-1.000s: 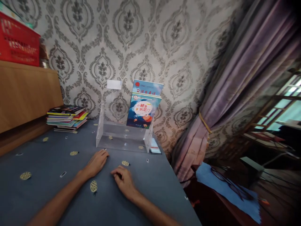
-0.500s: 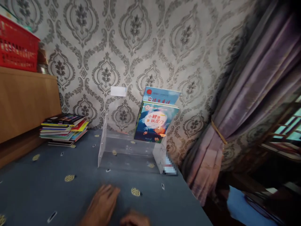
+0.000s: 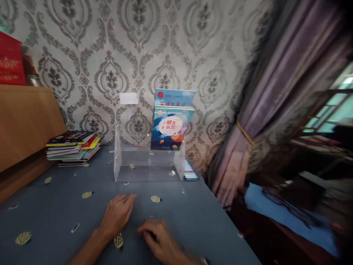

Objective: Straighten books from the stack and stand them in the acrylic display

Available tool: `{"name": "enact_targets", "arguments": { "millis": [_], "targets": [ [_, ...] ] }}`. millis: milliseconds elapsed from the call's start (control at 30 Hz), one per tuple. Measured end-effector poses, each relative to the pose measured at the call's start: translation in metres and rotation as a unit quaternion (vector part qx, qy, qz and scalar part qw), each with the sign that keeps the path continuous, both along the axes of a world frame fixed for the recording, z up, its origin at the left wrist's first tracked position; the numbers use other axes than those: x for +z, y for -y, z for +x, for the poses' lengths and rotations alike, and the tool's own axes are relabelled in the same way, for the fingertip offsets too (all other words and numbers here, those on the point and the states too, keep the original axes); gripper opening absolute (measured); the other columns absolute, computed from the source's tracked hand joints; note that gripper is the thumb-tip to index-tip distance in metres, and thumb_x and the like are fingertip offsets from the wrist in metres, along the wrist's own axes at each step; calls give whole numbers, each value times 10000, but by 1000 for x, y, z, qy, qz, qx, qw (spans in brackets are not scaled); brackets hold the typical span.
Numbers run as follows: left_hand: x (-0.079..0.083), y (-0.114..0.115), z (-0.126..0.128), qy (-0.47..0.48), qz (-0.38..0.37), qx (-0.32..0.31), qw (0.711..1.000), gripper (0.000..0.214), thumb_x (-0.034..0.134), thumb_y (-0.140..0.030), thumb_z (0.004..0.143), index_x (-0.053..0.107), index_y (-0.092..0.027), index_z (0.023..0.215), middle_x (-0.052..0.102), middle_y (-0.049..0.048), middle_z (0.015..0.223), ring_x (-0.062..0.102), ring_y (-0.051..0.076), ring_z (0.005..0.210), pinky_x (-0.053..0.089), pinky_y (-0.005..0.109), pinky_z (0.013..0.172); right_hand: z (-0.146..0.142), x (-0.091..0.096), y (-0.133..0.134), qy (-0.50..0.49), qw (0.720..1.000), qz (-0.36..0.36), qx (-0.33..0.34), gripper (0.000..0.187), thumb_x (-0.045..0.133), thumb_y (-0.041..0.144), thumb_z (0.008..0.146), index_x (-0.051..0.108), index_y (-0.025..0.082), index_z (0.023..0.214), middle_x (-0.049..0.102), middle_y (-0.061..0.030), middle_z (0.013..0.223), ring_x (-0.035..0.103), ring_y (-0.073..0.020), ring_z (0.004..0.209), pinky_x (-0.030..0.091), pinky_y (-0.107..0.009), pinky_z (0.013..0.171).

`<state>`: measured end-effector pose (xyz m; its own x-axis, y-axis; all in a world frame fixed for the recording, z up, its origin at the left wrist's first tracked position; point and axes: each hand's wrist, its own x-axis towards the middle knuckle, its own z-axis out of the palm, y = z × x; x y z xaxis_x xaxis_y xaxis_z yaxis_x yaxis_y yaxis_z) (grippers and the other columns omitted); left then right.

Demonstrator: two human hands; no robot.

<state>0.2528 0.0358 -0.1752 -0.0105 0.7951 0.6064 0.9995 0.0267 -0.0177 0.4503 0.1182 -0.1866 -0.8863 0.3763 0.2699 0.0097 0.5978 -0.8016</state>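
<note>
My left hand (image 3: 119,213) lies on the blue-grey tablecloth (image 3: 55,206), palm down with fingers stretched forward, and holds nothing. Beside it, to the right and nearer, my right hand (image 3: 160,237) rests with loosely bent fingers and a gap between thumb and forefinger; it is empty too. Beyond both hands, apart from them, stands a clear plastic book rack (image 3: 146,173) with tiers. In its upper right part, picture books lean upright: a dark blue one (image 3: 171,129) in front, a light blue one (image 3: 176,97) behind.
A stack of books (image 3: 73,147) lies at the back left, near a wooden cabinet (image 3: 27,121) with a red basket (image 3: 11,60) on top. Patterned wallpaper backs the table. On the right hang purple curtains (image 3: 253,95), with a blue cloth (image 3: 289,217) below.
The view has shifted right and down, so the rack and books appear farther left and higher. Both hands show more fully, the right one having come farther into view.
</note>
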Motion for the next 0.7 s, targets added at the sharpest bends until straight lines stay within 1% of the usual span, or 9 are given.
{"name": "enact_targets", "arguments": {
  "millis": [67, 167, 267, 333, 400, 467, 567, 633, 700],
  "targets": [
    [-3, -1, 2, 51, -27, 4, 998, 332, 364, -183, 976, 676, -205, 1087, 747, 54, 851, 716, 204, 753, 579, 320, 698, -3, 5, 3, -7, 1000, 19, -12, 313, 477, 130, 860, 755, 212, 979, 769, -51, 915, 702, -190, 881, 520, -325, 872],
    [-4, -3, 3, 124, -17, 8, 992, 340, 362, -208, 976, 679, -212, 1100, 757, 68, 961, 726, 205, 849, 582, 329, 767, -2, 8, 6, -16, 999, -4, -47, 325, 462, 136, 847, 761, 200, 958, 766, -43, 848, 698, -174, 777, 532, -296, 776],
    [11, -16, 3, 166, 27, -11, 986, 346, 351, -226, 984, 649, -204, 1160, 741, 81, 1065, 709, 212, 980, 571, 366, 866, 3, 8, -7, -55, 992, -27, -111, 325, 441, 219, 897, 753, 187, 982, 762, -61, 852, 698, -189, 759, 541, -307, 717],
    [36, -36, 1, 178, 56, -33, 982, 365, 350, -255, 991, 597, -192, 1253, 716, 98, 1143, 681, 225, 1066, 548, 407, 940, 7, 15, -31, -101, 980, 2, -174, 311, 460, 275, 907, 741, 187, 1008, 762, -88, 946, 699, -221, 865, 545, -350, 784],
    [70, -64, -3, 199, 100, -48, 974, 396, 372, -277, 982, 535, -190, 1332, 675, 112, 1251, 632, 236, 1178, 500, 440, 1027, 7, 33, -66, -153, 964, 33, -214, 308, 478, 301, 906, 712, 201, 1079, 745, -98, 1051, 681, -232, 972, 532, -383, 883],
    [110, -98, -8, 230, 146, -70, 960, 445, 381, -278, 975, 474, -167, 1395, 612, 144, 1361, 556, 250, 1294, 425, 466, 1113, 1, 64, -110, -214, 942, 41, -254, 379, 506, 329, 892, 644, 196, 1219, 689, -117, 1220, 646, -237, 1097, 499, -405, 981],
    [164, -148, -14, 307, 177, -67, 933, 549, 423, -250, 949, 366, -110, 1476, 469, 217, 1498, 445, 298, 1401, 364, 508, 1155, -17, 124, -177, -297, 904, -9, -307, 506, 496, 339, 878, 538, 146, 1344, 602, -166, 1359, 574, -261, 1239, 448, -441, 1063],
    [190, -174, -15, 348, 179, -58, 918, 602, 445, -235, 939, 313, -92, 1508, 394, 224, 1549, 371, 306, 1451, 313, 492, 1190, -31, 161, -215, -323, 880, -35, -347, 573, 504, 334, 862, 487, 116, 1392, 535, -190, 1428, 523, -281, 1300, 418, -456, 1094],
    [204, -194, -14, 361, 179, -46, 914, 645, 480, -218, 918, 293, -80, 1520, 361, 217, 1571, 334, 310, 1469, 266, 470, 1218, -43, 189, -243, -337, 870, -11, -361, 609, 516, 308, 837, 466, 106, 1408, 515, -187, 1444, 497, -286, 1316, 392, -457, 1112]
  ]
}}
